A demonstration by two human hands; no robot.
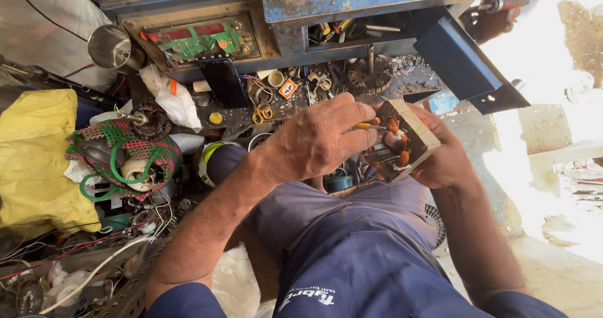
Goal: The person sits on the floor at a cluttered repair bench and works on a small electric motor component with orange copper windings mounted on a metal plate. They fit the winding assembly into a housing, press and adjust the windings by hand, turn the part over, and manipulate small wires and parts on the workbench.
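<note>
Cluttered workbench; hands grip motor stator.

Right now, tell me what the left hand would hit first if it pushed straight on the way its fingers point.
The left hand points right, so probably the square motor stator that the right hand cradles; its thin tool looks already there.

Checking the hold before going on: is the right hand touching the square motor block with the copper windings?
Touching. The head view shows the right hand cupped around the motor block, fingers wrapped against its far side, with no gap visible.
</note>
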